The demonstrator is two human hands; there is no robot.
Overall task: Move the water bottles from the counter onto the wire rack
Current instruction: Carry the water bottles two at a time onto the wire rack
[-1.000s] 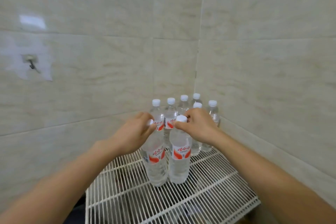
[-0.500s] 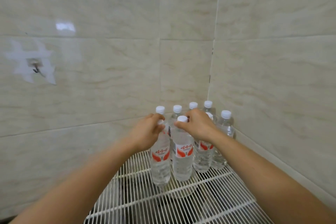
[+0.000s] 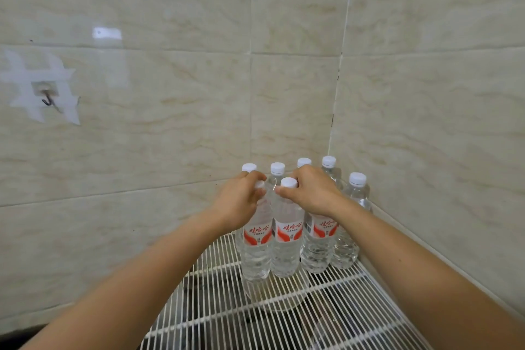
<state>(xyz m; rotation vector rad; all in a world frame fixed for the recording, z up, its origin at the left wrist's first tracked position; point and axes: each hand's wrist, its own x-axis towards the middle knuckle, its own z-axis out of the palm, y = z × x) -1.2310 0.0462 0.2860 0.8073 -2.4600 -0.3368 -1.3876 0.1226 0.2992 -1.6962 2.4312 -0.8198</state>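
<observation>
the left hand (image 3: 238, 202) is wrapped around the neck of one water bottle (image 3: 255, 247), the right hand (image 3: 312, 193) pinches the neck of the bottle beside it (image 3: 285, 244). both bottles stand upright and touching on the white wire rack (image 3: 227, 318), in front of five more bottles (image 3: 352, 207) in the tiled corner.

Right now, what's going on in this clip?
A person is setting two clear plastic water bottles with red-and-white labels onto the white wire rack in a tiled corner. The left hand has its grip on one bottle's neck, the right hand on the other's. More bottles already stand behind.
</observation>
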